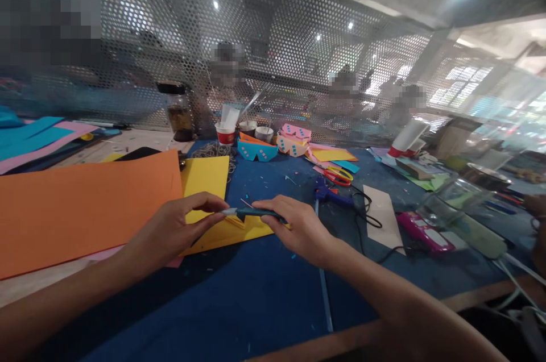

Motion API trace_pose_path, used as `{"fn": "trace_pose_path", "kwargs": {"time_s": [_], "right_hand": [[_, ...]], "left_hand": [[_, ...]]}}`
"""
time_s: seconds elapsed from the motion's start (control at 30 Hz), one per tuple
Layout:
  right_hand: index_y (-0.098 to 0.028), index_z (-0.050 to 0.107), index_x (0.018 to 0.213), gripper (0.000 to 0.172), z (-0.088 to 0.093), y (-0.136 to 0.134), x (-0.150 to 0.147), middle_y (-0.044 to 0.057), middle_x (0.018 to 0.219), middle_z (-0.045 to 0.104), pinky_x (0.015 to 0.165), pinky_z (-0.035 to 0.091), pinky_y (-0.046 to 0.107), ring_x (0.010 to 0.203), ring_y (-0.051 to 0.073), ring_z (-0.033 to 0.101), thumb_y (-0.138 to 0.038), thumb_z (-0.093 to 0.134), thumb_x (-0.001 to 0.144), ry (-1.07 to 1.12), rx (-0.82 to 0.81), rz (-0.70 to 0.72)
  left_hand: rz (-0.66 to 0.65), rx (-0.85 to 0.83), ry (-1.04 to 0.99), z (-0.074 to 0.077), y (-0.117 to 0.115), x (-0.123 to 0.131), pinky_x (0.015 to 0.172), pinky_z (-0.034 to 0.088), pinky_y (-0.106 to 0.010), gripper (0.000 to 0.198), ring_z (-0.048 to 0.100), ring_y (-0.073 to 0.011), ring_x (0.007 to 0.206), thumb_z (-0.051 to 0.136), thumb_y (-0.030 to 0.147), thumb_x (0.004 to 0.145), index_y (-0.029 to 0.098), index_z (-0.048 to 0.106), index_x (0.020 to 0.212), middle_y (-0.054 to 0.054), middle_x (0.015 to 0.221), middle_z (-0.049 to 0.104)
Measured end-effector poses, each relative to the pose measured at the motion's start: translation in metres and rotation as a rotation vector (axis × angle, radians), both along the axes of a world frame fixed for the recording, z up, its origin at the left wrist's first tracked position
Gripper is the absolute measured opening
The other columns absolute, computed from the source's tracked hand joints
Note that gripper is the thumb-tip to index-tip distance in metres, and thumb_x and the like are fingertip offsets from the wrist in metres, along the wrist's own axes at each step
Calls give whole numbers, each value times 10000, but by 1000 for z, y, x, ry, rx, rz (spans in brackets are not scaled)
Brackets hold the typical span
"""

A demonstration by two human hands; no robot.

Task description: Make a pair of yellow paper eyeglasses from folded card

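Observation:
My right hand (pixel 298 227) is closed round a dark teal craft knife (pixel 256 213) held level above the blue mat (pixel 256 305). My left hand (pixel 177 227) pinches the knife's pale metal tip (pixel 229 211) between thumb and fingers. Under both hands lies a yellow paper sheet (pixel 205 180), with a folded yellow piece (pixel 239 230) just below the knife. A large orange sheet (pixel 85 208) lies to the left, beside my left hand.
Beyond the hands sit a blue glue gun (pixel 330 194) with a black cord, red-yellow scissors (pixel 339 175), paper masks (pixel 257 150), cups (pixel 226 133), a dark jar (pixel 179 115) and a pink tool (pixel 424 232). A perforated metal screen (pixel 264 55) backs the table. Another person's hand (pixel 538 220) shows far right.

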State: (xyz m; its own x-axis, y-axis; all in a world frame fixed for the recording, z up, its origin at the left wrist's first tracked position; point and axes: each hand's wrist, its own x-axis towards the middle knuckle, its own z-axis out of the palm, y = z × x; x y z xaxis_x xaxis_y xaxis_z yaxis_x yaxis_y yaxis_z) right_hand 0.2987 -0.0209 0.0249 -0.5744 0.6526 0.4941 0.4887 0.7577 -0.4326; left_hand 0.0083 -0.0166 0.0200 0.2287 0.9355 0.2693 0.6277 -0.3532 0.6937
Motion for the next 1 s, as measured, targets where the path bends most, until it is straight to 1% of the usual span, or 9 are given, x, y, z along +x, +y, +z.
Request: {"fn": "trace_pose_path", "kwargs": {"time_s": [0.1, 0.2, 0.33, 0.43, 0.63, 0.7, 0.8, 0.9, 1.0], "right_hand": [[-232, 718, 1334, 246, 4, -3, -1, 89, 1208, 815, 979, 581, 355, 1100, 227, 769, -263, 583, 1131, -11, -6, 35], [-218, 727, 1301, 222, 5, -6, -2, 94, 1203, 821, 970, 584, 354, 1093, 229, 776, -263, 594, 1129, 8, -22, 65], [-243, 748, 1263, 198, 2, -7, -4, 70, 1188, 829, 968, 592, 332, 1086, 213, 788, -223, 636, 1102, 93, -85, 52], [-240, 765, 1227, 187, -2, -7, -5, 69, 1161, 836, 970, 599, 337, 1070, 214, 795, -202, 652, 1083, 143, -105, 57], [-243, 773, 1167, 157, -5, -1, -9, 53, 1147, 831, 985, 579, 330, 1094, 212, 784, -197, 679, 1050, 166, -187, 24], [-237, 768, 1144, 144, -2, 6, -7, 46, 1131, 826, 980, 569, 332, 1084, 209, 775, -198, 683, 1034, 146, -219, 1], [-226, 727, 1232, 211, 3, 22, 1, 58, 1161, 812, 959, 567, 345, 1091, 212, 766, -203, 633, 1044, 117, -279, -58], [-210, 649, 1369, 310, 3, 39, 8, 82, 1205, 796, 1001, 556, 370, 1158, 219, 746, -194, 583, 1067, 21, -269, -219], [-176, 617, 1433, 373, -3, 54, 11, 121, 1280, 774, 1091, 510, 430, 1256, 248, 696, -131, 559, 1067, -93, -226, -350]], "left_hand": [[-3, -55, -16, 2, -8, 4, 646, 647, -306, 461, 785, -252, 746, 690, 718, 886, 294, 826, 1008, -27, 979, 862], [50, -192, -75, 6, -19, 9, 338, 466, -240, 455, 618, -150, 438, 690, 713, 900, 311, 816, 1068, -9, 982, 854], [80, -196, -127, 7, -26, 11, 320, 430, -227, 404, 516, -116, 362, 729, 683, 886, 304, 822, 986, 19, 792, 803], [9, -127, -109, 2, -22, 6, 387, 474, -232, 395, 576, -143, 414, 745, 692, 868, 311, 840, 913, 20, 683, 765], [42, -175, -60, -5, -12, 5, 330, 421, -254, 490, 537, -128, 346, 699, 767, 863, 317, 856, 976, 14, 850, 850], [47, -154, -39, -1, -8, 8, 450, 545, -284, 548, 684, -191, 489, 678, 799, 862, 312, 861, 1033, -10, 947, 878], [-16, -39, 0, 4, 0, 9, 846, 657, -381, 696, 821, -331, 988, 624, 824, 878, 296, 819, 1287, -56, 1115, 887], [30, -7, 47, 3, 5, 4, 790, 653, -382, 798, 805, -349, 1074, 519, 791, 959, 256, 647, 1537, -80, 1189, 870], [34, 79, 88, -6, 5, -2, 818, 650, -372, 712, 781, -362, 1153, 536, 749, 973, 249, 704, 1452, -85, 1264, 845]]}}
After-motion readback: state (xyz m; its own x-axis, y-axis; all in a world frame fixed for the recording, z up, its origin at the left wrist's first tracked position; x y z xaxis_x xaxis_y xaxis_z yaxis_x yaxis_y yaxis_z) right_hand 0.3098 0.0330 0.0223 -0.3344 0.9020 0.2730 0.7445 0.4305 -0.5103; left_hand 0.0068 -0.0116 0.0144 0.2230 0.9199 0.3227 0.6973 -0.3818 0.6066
